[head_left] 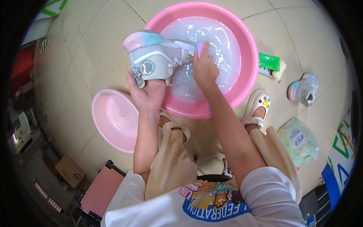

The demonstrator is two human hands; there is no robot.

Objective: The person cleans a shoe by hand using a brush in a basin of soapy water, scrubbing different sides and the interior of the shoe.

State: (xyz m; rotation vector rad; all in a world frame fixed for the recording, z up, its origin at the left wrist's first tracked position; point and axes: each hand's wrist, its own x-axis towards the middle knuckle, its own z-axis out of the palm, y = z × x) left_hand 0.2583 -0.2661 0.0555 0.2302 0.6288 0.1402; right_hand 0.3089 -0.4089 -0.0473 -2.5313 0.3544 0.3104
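My left hand [148, 92] holds a grey sneaker [155, 56] with a pink and blue sole and white laces, its fingers tucked into the shoe's opening. The sneaker is tipped on its side above the left part of a large pink basin [247, 64] of cloudy, soapy water [227, 56]. My right hand [205, 72] grips a small purple object [200, 48] against the toe end of the shoe. Its working side is hidden, so I cannot tell its exact kind.
A smaller pale pink basin [113, 117] stands at the left. On the floor to the right are a green-topped item [269, 60], a second sneaker [305, 89] and a clear green plastic bag [298, 138]. A pink suitcase [102, 191] is at the lower left.
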